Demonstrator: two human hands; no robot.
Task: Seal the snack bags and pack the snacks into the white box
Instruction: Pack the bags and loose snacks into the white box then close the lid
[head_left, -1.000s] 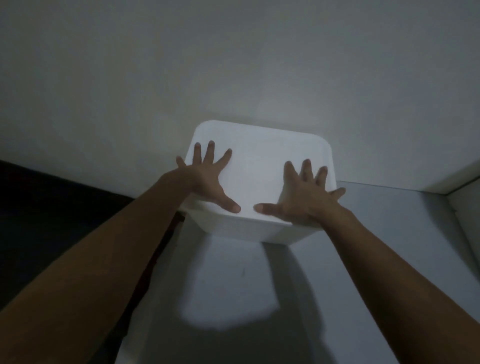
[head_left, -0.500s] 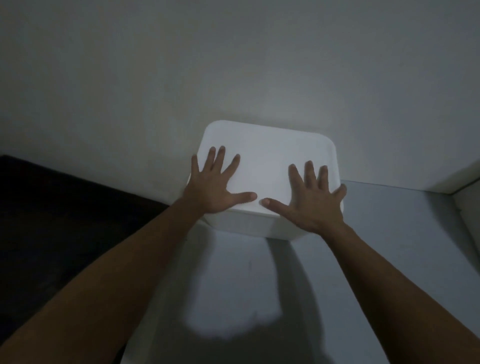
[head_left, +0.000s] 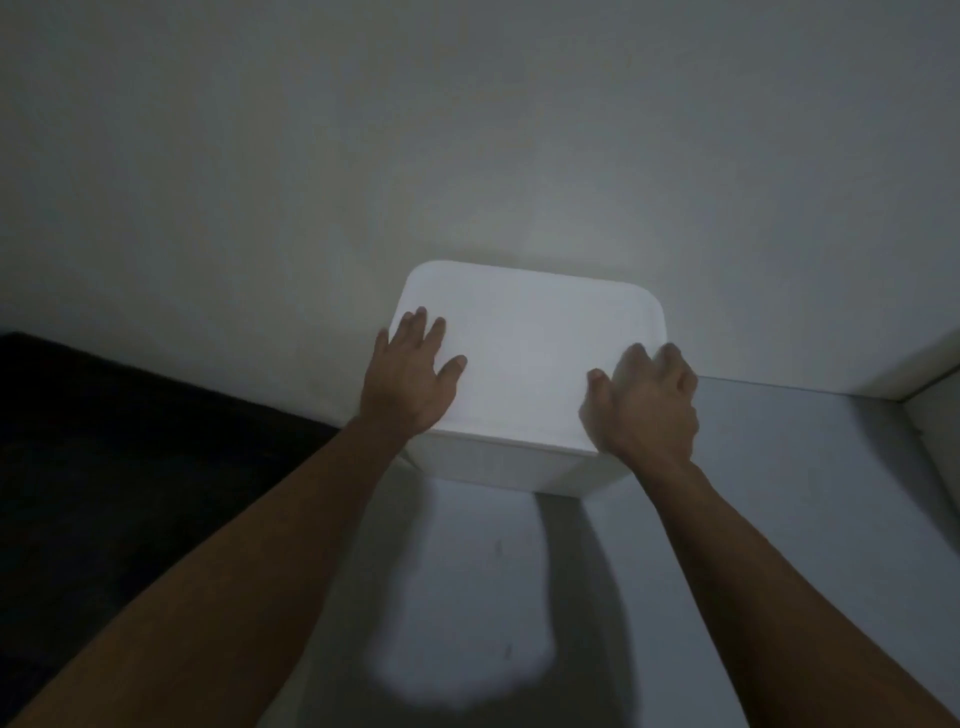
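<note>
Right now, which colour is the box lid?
Plain white, no pattern, on the box lid; head view.

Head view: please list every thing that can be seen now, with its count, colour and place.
white box: one, white, lid on, standing on the table against the wall.
table: one, pale grey, under the box, running toward the camera.
wall: one, off-white, behind the box.
dark area: one, black, left of the table; what it is cannot be told.
left hand: one, flat on the left part of the lid, fingers spread.
right hand: one, on the right edge of the lid, fingers curled.
</note>
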